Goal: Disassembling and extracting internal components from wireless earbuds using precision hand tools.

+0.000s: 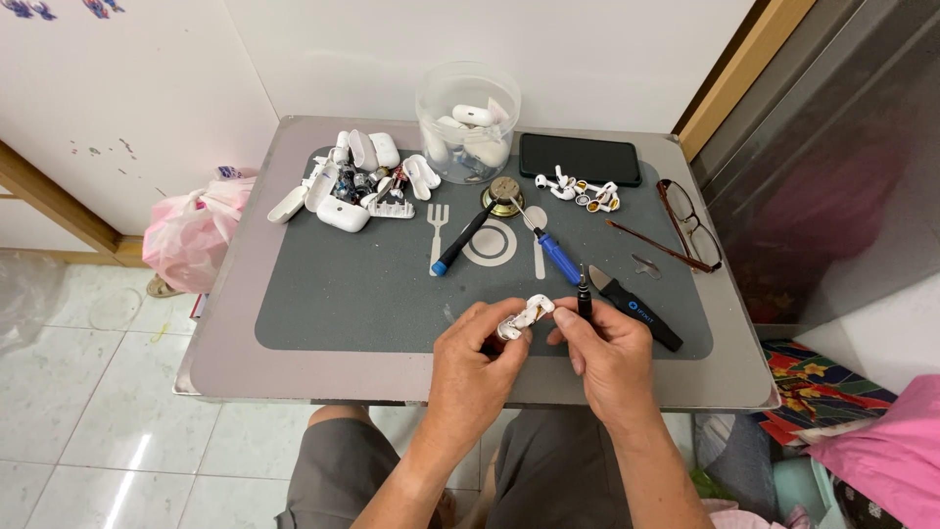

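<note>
Left hand (pixel 475 358): fingers closed in a pinch on a small white earbud (pixel 526 315), held just above the desk's (pixel 235 362) near edge. Right hand (pixel 607 353): fingers closed on the earbud's other end, with a slim black tool (pixel 585 294) gripped upright alongside. Mat (pixel 372 294): grey, speckled, rounded corners. Beyond the hands: a blue-handled screwdriver (pixel 558 255) and a black pry tool (pixel 636 313) lie flat. Far edge: a clear plastic jar (pixel 468 122) of glossy white earbud parts, a dark phone (pixel 580 159), brown-framed glasses (pixel 690 230).
</note>
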